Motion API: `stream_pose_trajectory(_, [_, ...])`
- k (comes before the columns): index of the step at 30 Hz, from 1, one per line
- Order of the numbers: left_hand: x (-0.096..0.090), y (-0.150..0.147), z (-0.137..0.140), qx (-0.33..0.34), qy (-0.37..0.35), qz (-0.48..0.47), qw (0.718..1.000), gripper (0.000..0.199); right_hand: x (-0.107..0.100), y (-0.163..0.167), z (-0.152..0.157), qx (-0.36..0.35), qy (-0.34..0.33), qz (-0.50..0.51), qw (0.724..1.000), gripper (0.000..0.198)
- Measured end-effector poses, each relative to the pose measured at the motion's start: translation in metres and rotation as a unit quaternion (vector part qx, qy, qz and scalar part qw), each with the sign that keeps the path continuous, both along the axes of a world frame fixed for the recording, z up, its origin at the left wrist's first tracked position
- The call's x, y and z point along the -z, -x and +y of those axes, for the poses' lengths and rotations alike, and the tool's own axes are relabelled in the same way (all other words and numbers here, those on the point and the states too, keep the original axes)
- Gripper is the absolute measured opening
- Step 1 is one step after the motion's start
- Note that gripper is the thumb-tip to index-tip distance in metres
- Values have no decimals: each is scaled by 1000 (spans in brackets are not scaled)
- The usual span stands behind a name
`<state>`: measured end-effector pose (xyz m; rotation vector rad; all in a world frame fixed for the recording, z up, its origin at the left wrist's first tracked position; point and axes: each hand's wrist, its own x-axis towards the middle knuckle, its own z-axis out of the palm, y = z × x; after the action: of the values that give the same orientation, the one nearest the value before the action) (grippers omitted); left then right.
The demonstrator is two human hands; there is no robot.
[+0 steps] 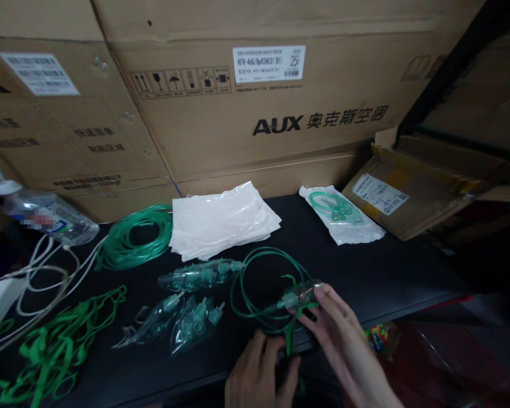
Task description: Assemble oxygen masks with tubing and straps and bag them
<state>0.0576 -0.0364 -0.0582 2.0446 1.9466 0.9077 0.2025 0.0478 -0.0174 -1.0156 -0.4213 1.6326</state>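
My right hand (344,334) grips a clear oxygen mask (304,292) by its edge, near the table's front edge. From the mask's green connector runs coiled green tubing (276,252), lying in loops on the black table. A green elastic strap (289,339) hangs from the mask down to my left hand (259,368), whose fingers are closed on it. Left of the coil lie several more clear masks with green connectors (195,323), partly stacked in one another. Farther left is a tangled heap of green elastic straps (59,340).
A stack of white pouches (221,221) lies at the back, beside a large coil of green tubing (131,238). A packed pouch (340,212) is on the right, by a cardboard box (391,187). A plastic bottle (46,212) and white cables (46,277) occupy the left.
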Motion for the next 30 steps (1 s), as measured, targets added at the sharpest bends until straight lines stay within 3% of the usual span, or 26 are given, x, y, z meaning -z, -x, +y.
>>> stream_pose_trajectory(3, [-4,-2,9,23,21,-9,999,15,-4,3,-2,-6,-11,-15,1000,24])
stream_pose_trajectory(7, [-26,4,20,4,14,-112,994,13,-16,1,2,-22,-37,-76,996,27])
stream_pose_trajectory(11, [-47,14,33,-8,-5,-170,985,8,-22,-4,9,-58,-122,-175,975,26])
stream_pose_trajectory(14, [-55,21,39,42,-5,-145,989,13,-20,-10,19,-81,-186,-266,942,26])
stream_pose_trajectory(17, [-56,23,42,62,-20,-88,994,20,-14,-17,34,-96,-207,-300,926,26])
stream_pose_trajectory(19, [-55,20,45,59,-18,-46,997,36,-8,-19,43,-95,-211,-322,918,26])
stream_pose_trajectory(22, [-48,7,52,66,22,9,998,73,0,-24,47,-31,-204,-360,910,34])
stream_pose_trajectory(24, [-41,-1,57,75,49,32,995,83,4,-30,36,51,-193,-389,899,47])
stream_pose_trajectory(27, [-33,-9,60,77,59,43,994,64,9,-49,-1,141,-133,-436,879,35])
stream_pose_trajectory(28, [-31,-9,60,82,56,41,994,54,11,-55,-16,123,-77,-456,878,32])
stream_pose_trajectory(30, [-28,-8,57,110,52,33,992,35,17,-63,-43,62,11,-407,911,39])
